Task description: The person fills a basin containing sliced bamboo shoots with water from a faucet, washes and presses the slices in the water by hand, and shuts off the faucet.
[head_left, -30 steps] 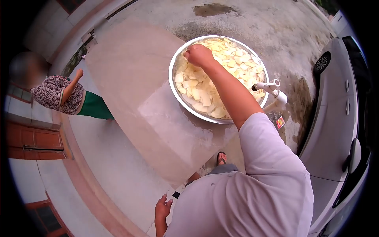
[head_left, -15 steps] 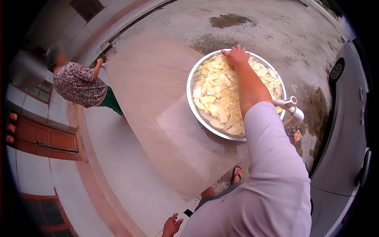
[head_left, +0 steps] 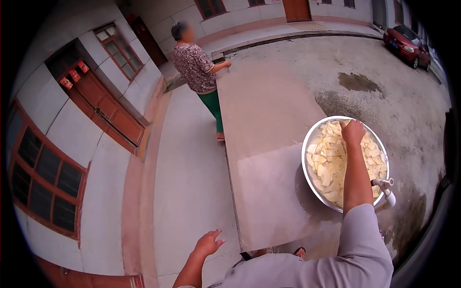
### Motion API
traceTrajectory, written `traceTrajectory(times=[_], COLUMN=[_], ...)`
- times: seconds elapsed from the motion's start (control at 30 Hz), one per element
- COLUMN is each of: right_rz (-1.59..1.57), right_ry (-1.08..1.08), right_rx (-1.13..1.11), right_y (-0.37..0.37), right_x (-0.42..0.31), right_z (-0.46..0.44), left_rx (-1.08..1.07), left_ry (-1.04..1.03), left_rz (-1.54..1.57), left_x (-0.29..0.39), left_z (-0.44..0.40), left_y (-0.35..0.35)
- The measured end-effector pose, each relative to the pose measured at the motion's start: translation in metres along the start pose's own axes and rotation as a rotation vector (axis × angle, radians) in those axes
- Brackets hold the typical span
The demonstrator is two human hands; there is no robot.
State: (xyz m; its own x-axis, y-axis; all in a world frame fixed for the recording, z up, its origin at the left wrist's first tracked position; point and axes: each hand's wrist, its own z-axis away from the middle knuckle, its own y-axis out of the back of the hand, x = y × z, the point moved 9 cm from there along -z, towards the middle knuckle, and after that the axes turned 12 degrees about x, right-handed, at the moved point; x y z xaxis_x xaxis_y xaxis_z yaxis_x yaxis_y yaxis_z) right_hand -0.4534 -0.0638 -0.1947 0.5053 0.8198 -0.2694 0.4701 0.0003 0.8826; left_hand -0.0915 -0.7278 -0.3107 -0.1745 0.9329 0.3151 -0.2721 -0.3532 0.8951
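Note:
A wide round metal basin (head_left: 307, 180) stands on the table corner, full of thin pale yellow slices (head_left: 325, 175), some curved, that look like cut fruit or vegetable. My right hand (head_left: 353, 132) reaches over the basin and rests on the slices near its far rim. Its thumb stands apart from the fingers, whose tips are partly hidden; no slice shows lifted in it. Away from the basin, my left hand (head_left: 208, 243) hangs in the air left of the table's near edge, fingers loosely stretched and holding nothing.
The basin stands on a long brown table (head_left: 269, 110). A pale tap on a pipe (head_left: 385, 192) rises by its right rim. Another person (head_left: 194, 67) stands at the table's far left side. A building with a red-brown door (head_left: 98, 103) lines the left; a red car (head_left: 407, 45) is parked far right.
My view has swung left, so the basin appears further right and lower. My right hand has gone from spread flat to more bent over the slices. My left hand has come up further into view.

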Motion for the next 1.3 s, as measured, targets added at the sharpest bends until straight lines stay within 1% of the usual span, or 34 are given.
traceTrajectory(times=[0.07,0.1,0.13,0.2,0.27,0.33,0.37,0.4,0.43,0.47,0.53,0.6,0.63,0.67,0.73,0.8,0.87,0.93,1.03,1.13,1.17,1.2,1.27,1.3], right_rz=[-0.038,0.106,0.164,0.025,-0.124,-0.178,-0.106,-0.044,-0.059,-0.057,0.014,0.029,0.034,0.104,0.063,-0.186,-0.357,-0.358,-0.397,-0.385,-0.387,-0.435,-0.363,-0.233], right_ry=[0.013,0.087,0.171,0.212,0.022,-0.120,0.034,0.183,0.138,0.168,0.224,0.095,0.069,0.182,0.047,-0.036,0.146,-0.047,-0.188,0.017,0.064,0.116,0.209,0.229], right_rx=[-0.101,-0.287,-0.436,-0.434,-0.266,-0.020,-0.198,-0.372,-0.543,-0.641,-0.912,-0.934,-0.790,-0.503,-0.374,-0.572,-0.895,-0.889,-0.566,-0.817,-0.832,-0.881,-1.005,-0.881], right_y=[0.002,0.008,0.031,0.033,0.087,0.114,0.099,0.097,0.098,0.119,0.111,0.131,0.128,0.157,0.101,0.152,0.125,0.139,0.109,0.140,0.146,0.136,0.130,0.146], right_x=[-0.015,-0.028,-0.040,-0.042,-0.028,-0.002,-0.013,-0.031,-0.041,-0.051,-0.042,-0.002,0.031,0.050,0.156,0.148,0.144,0.167,0.260,0.226,0.212,0.205,0.184,0.184], right_z=[0.000,0.012,0.025,-0.002,-0.036,-0.066,-0.065,-0.049,-0.021,0.004,0.020,0.002,-0.032,-0.062,-0.169,-0.090,-0.022,0.011,-0.034,0.019,0.030,0.033,0.052,0.036], left_rx=[0.000,-0.001,-0.003,-0.066,-0.092,-0.128,-0.110,-0.145,-0.177,-0.202,-0.160,-0.119,-0.099,-0.079,-0.080,-0.086,-0.079,-0.128,-0.161,-0.165,-0.165,-0.159,-0.142,-0.113], left_ry=[-0.022,-0.042,-0.062,-0.072,-0.065,-0.020,-0.057,-0.072,-0.087,-0.109,-0.109,-0.095,-0.082,-0.068,-0.031,-0.010,-0.025,-0.012,0.012,0.035,0.032,0.020,0.004,-0.014], left_rz=[-0.016,-0.014,-0.018,-0.043,-0.042,0.007,0.001,-0.031,-0.053,-0.069,-0.063,-0.049,-0.031,-0.010,0.043,0.034,-0.012,-0.025,-0.022,-0.054,-0.076,-0.092,-0.117,-0.129], left_x=[0.013,0.015,0.015,0.020,0.020,0.020,0.021,0.024,0.030,0.038,0.044,0.045,0.047,0.049,0.047,0.036,0.027,0.037,0.031,0.030,0.034,0.038,0.047,0.055], left_z=[-0.008,-0.009,-0.007,0.003,0.000,0.011,0.016,0.020,0.023,0.022,0.018,0.018,0.019,0.020,0.029,0.043,0.050,0.062,0.070,0.077,0.074,0.069,0.065,0.063], left_y=[0.004,-0.005,-0.012,-0.030,-0.038,-0.060,-0.066,-0.070,-0.075,-0.080,-0.084,-0.079,-0.075,-0.074,-0.076,-0.081,-0.097,-0.096,-0.098,-0.092,-0.087,-0.081,-0.069,-0.060])
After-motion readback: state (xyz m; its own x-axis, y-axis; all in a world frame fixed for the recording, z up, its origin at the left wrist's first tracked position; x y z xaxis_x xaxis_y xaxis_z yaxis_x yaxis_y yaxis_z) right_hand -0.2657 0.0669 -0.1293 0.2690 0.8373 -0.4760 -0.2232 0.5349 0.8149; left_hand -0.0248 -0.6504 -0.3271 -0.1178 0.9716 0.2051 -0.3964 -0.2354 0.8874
